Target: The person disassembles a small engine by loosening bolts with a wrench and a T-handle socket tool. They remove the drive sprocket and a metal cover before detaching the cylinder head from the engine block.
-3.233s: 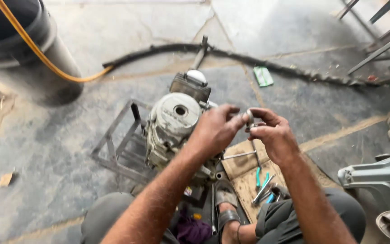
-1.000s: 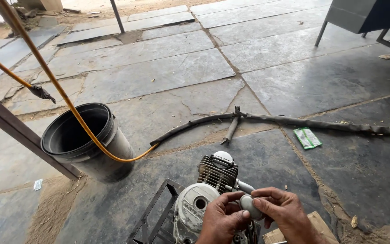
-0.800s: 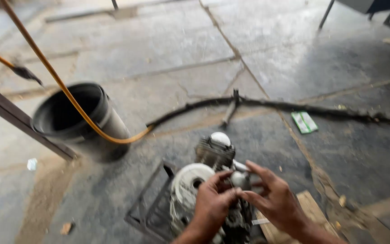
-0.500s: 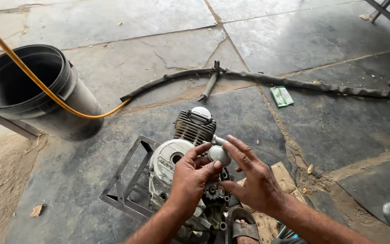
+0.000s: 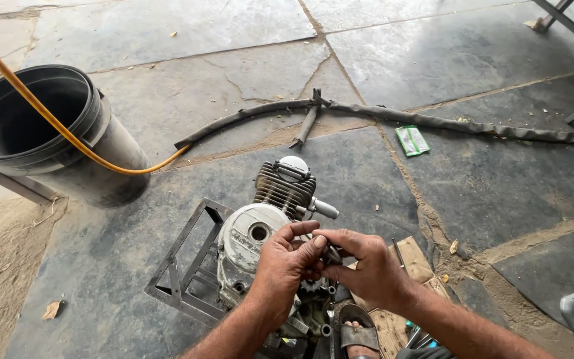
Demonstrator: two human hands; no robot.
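A small motorcycle engine (image 5: 270,219) with a silver round side cover and a finned cylinder stands on a metal frame stand (image 5: 184,269) on the stone floor. Both my hands meet just above its right side. My left hand (image 5: 287,266) and my right hand (image 5: 360,262) pinch a small metal part (image 5: 330,252) between their fingertips; most of the part is hidden by the fingers. A short silver pipe (image 5: 323,209) sticks out of the cylinder just above my hands.
A large black bucket (image 5: 48,133) stands at the left with an orange hose (image 5: 68,136) across it. A long dark hose (image 5: 380,116) lies across the floor behind the engine, near a green packet (image 5: 412,140). Cardboard (image 5: 406,266), tools and my sandalled foot (image 5: 359,336) lie below.
The view first swung up toward the far floor, then came back down to the engine. My hands stayed together on the small part and now sit lower against the engine's right side.
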